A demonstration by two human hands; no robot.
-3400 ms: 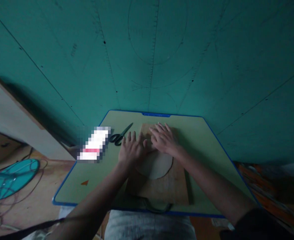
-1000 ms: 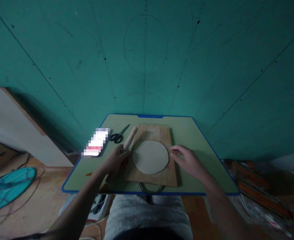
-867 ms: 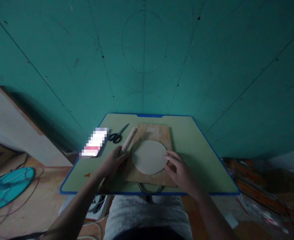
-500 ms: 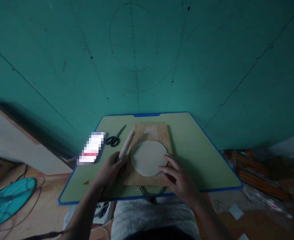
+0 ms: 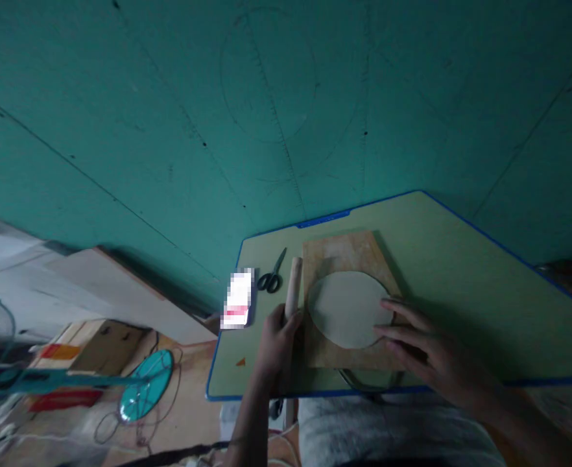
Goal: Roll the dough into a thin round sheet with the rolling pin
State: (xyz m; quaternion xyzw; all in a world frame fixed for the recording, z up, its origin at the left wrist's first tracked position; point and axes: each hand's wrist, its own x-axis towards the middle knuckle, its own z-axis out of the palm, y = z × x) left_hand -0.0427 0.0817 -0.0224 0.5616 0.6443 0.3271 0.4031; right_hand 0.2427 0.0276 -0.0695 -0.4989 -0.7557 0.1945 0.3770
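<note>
My left hand [image 5: 277, 337] is wrapped around the lower part of a pale wooden rolling pin [image 5: 294, 285], which points away from me just left of a wooden board [image 5: 339, 246]. On that board lies a flat, round, off-white sheet of dough [image 5: 347, 309]. My right hand [image 5: 419, 340] rests at the sheet's right edge, its fingers apart and the tips touching the rim. The undersides of those fingertips do not show. A curved, handle-like band [image 5: 364, 385] sticks out below the board's near edge.
Black-handled scissors [image 5: 272, 275] and a phone-shaped object with a pixelated face [image 5: 238, 299] lie left of the board. A small orange scrap [image 5: 240, 362] is near the left edge of the blue-rimmed table [image 5: 465, 259]. A green wall [image 5: 403, 97] rises behind; cables and a box [image 5: 108, 347] stand left.
The view has turned left and tilted, so the table appears further right. My left hand still grips the rolling pin, and my right fingers remain at the dough's edge.
</note>
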